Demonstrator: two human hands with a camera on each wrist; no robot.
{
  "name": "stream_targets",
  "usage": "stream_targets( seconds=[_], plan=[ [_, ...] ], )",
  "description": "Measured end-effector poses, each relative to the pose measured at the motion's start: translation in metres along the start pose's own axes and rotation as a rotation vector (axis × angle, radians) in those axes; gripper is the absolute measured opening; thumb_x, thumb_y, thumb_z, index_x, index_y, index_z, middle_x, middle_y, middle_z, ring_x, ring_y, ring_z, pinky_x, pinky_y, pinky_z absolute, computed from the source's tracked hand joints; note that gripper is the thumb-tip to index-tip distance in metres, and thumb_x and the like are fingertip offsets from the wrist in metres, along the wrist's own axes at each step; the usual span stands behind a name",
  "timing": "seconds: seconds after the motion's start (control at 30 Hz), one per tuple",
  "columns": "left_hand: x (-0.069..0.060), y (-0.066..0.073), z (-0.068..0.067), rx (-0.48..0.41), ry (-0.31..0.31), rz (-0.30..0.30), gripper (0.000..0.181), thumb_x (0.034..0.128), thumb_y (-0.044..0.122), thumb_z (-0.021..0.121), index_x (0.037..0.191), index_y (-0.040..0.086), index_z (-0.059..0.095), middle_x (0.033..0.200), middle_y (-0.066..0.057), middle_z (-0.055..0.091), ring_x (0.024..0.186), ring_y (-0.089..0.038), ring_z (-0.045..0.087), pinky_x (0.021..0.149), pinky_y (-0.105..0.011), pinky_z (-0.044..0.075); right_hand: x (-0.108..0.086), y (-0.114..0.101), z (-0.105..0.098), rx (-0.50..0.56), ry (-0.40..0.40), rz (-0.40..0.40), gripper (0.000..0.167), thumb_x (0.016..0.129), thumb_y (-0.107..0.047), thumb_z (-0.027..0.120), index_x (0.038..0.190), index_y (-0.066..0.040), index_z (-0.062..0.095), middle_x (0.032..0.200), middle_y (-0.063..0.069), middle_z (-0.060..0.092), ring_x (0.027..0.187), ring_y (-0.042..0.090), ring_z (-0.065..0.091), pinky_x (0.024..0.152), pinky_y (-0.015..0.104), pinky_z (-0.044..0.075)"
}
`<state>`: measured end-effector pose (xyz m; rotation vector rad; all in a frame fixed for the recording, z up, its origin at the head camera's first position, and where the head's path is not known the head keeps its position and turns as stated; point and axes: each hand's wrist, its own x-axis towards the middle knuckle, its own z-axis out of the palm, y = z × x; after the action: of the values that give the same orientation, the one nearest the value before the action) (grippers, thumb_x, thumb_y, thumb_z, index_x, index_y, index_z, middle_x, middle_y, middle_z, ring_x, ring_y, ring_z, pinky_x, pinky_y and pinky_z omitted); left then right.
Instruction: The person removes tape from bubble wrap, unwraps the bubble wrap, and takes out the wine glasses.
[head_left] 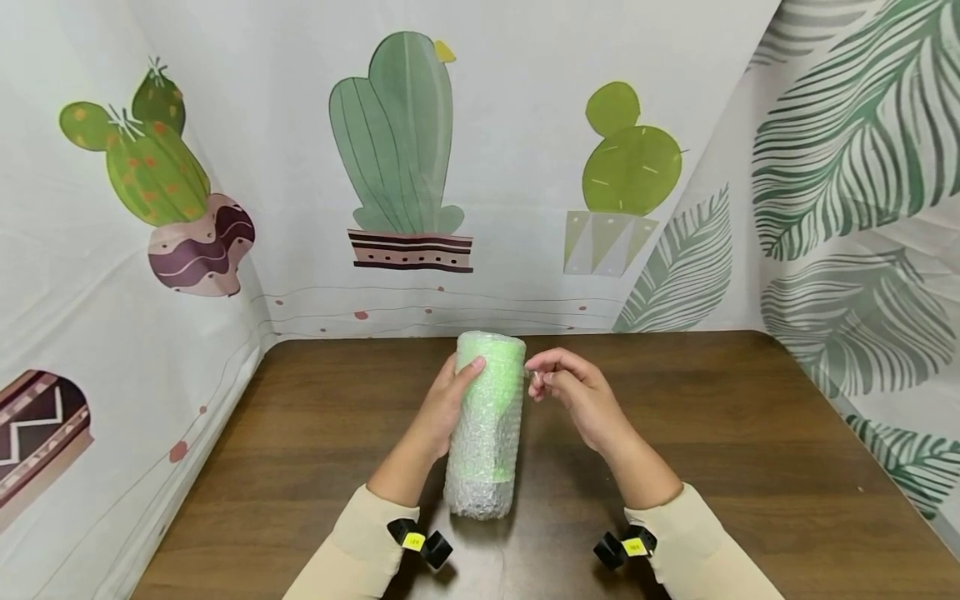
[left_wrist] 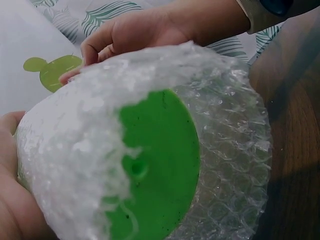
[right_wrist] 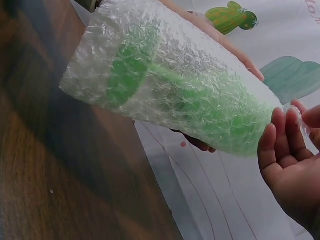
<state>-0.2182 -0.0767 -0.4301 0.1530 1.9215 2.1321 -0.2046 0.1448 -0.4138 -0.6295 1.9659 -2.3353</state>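
Note:
A green cylindrical object wrapped in bubble wrap (head_left: 486, 425) is held tilted above the table by my left hand (head_left: 447, 407), fingers behind it and thumb across its front. The left wrist view shows its round green end (left_wrist: 160, 165) through the open-looking end of the bubble wrap (left_wrist: 230, 135). My right hand (head_left: 581, 396) is beside the upper right side of the roll, thumb and fingertips pinching a small clear strip (right_wrist: 303, 122), seen in the right wrist view near the wrap's end. Whether the strip is tape or film, I cannot tell.
The brown wooden table (head_left: 720, 450) extends around both arms. Behind it hangs a white cloth (head_left: 517, 167) printed with cacti, and a leaf-patterned cloth (head_left: 862, 283) hangs on the right. Each sleeve carries a small black wrist camera, the left one (head_left: 435, 550) and the right one (head_left: 611, 550).

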Motion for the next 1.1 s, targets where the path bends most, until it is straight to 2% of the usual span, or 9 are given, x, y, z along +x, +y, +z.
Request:
stream_targets(
  seconds=[0.17,0.4,0.6,0.77,0.9,1.1],
  plan=[
    [0.0009,-0.0008,-0.0001,-0.006,-0.012,0.011,0.064,0.0978,0.056,0.055,0.151,0.029,0.034,0.116,-0.014,0.059,0.091,-0.022,0.064,0.075,-0.04,0.058,-0.0006,0.0024,-0.0006,-0.004,-0.067,-0.042,0.029,0.097,0.005,0.038,0.111,0.013,0.061,0.085,0.003,0.063,0.082,0.015,0.064,0.076,0.03,0.055],
    [0.0021,-0.0017,0.0003,0.012,-0.008,0.017,0.065,0.0991,0.054,0.053,0.153,0.023,0.032,0.121,-0.016,0.058,0.093,-0.021,0.064,0.078,-0.038,0.058,0.0016,0.0061,-0.004,0.026,-0.149,-0.092,0.02,0.099,0.004,0.046,0.112,0.018,0.054,0.088,0.004,0.072,0.083,0.019,0.075,0.074,0.034,0.061],
    [0.0022,-0.0022,0.0009,0.014,-0.008,0.03,0.062,0.0996,0.052,0.053,0.152,0.023,0.034,0.119,-0.017,0.058,0.091,-0.021,0.065,0.077,-0.038,0.058,0.0018,0.0042,-0.0038,-0.001,-0.144,-0.073,0.019,0.099,0.001,0.055,0.112,0.014,0.057,0.089,0.004,0.075,0.084,0.022,0.076,0.076,0.039,0.062],
    [0.0016,-0.0012,0.0012,0.016,-0.013,0.034,0.063,0.0999,0.05,0.053,0.153,0.022,0.033,0.121,-0.017,0.058,0.092,-0.021,0.065,0.078,-0.039,0.058,0.001,0.0038,-0.0043,-0.037,-0.148,-0.1,0.024,0.099,0.002,0.05,0.115,0.02,0.055,0.086,0.005,0.073,0.081,0.019,0.075,0.075,0.038,0.061],
    [0.0014,-0.0008,0.0014,0.015,-0.021,0.038,0.063,0.1001,0.049,0.053,0.153,0.023,0.032,0.121,-0.017,0.057,0.092,-0.021,0.065,0.078,-0.039,0.059,0.0009,0.0044,-0.0053,-0.033,-0.178,-0.1,0.025,0.099,0.003,0.047,0.111,0.024,0.054,0.087,0.005,0.073,0.083,0.019,0.075,0.077,0.038,0.062],
    [0.0013,-0.0002,0.0005,0.033,-0.02,0.043,0.065,0.1001,0.052,0.052,0.154,0.022,0.031,0.121,-0.016,0.058,0.092,-0.021,0.065,0.078,-0.038,0.058,0.001,0.0044,-0.0043,-0.023,-0.193,-0.075,0.022,0.098,0.003,0.055,0.112,0.021,0.056,0.096,0.003,0.077,0.091,0.017,0.075,0.081,0.04,0.062]
  ],
)
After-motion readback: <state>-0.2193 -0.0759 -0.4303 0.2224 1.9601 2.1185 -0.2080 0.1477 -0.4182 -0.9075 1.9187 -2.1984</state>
